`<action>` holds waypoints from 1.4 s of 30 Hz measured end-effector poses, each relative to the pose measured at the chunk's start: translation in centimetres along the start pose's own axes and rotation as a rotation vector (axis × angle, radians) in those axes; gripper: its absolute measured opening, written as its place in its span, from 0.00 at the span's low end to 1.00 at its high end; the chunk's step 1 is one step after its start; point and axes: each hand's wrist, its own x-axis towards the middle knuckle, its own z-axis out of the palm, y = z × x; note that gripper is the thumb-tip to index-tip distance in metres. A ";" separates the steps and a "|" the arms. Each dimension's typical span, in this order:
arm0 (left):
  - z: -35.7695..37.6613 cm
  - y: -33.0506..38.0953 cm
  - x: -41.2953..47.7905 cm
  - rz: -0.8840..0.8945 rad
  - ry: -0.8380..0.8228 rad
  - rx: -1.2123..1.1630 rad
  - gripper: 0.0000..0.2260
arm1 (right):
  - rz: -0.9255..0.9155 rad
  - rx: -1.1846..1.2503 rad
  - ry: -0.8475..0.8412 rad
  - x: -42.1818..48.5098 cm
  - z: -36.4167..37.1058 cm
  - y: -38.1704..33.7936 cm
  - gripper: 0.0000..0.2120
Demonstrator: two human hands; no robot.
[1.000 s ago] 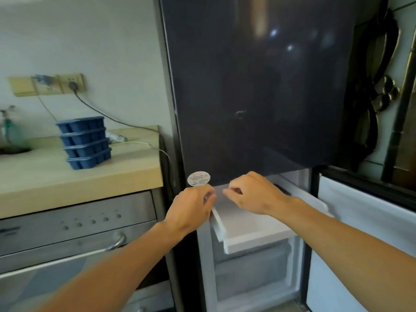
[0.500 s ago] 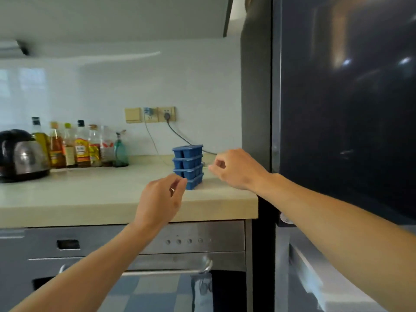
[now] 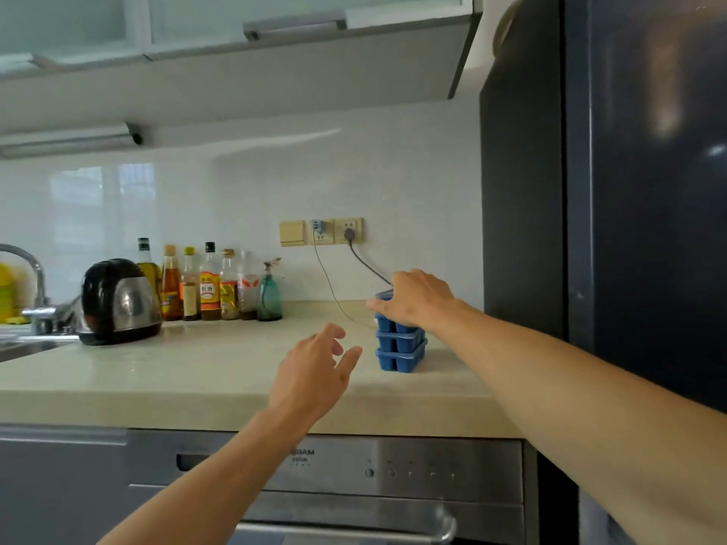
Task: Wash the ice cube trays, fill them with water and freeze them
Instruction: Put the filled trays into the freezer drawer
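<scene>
A tall dark fridge (image 3: 645, 190) fills the right side, its glossy door showing blurred reflections. Pale upper cabinets (image 3: 236, 53) hang across the top. Below them a long beige countertop (image 3: 196, 371) runs from a sink at the far left to the fridge's side. A stainless steel appliance (image 3: 354, 466) with a row of small controls is built in under the counter.

A black and steel kettle (image 3: 118, 300) stands on the counter near the sink. Just beside it a row of sauce and oil bottles (image 3: 208, 285) lines the wall, ending in a green spray bottle (image 3: 269, 293).

The stack of blue ice cube trays (image 3: 401, 348) stands on the counter near the fridge, below the wall sockets (image 3: 320, 232). The right hand (image 3: 417, 298) lies over the stack's top tray (image 3: 384, 296), thumb at its left end and fingers curled down around it in a grip. The left hand (image 3: 314, 371) hovers over the counter near the stack's left side, fingers loosely spread, holding nothing and touching nothing.
</scene>
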 end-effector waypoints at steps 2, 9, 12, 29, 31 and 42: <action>0.3 -0.2 -0.1 0.007 -0.001 -0.001 0.18 | 0.024 -0.048 -0.001 0.4 1.0 -0.4 0.28; 1.4 0.3 -0.1 0.036 0.014 -0.018 0.18 | 0.062 0.034 0.100 0.5 1.6 0.2 0.19; 1.8 1.3 0.7 0.052 0.029 -0.030 0.20 | 0.061 0.140 0.161 -0.5 0.6 1.7 0.15; 6.7 8.9 6.0 -0.003 0.033 -0.007 0.07 | -0.051 0.365 0.276 -12.4 -3.0 13.3 0.13; 6.3 9.6 5.4 0.014 0.064 -0.036 0.05 | -0.066 0.369 0.284 -13.2 -3.2 14.5 0.09; 6.6 18.2 -3.3 0.248 0.198 -0.260 0.11 | -0.065 0.320 0.395 -21.8 -4.4 21.4 0.23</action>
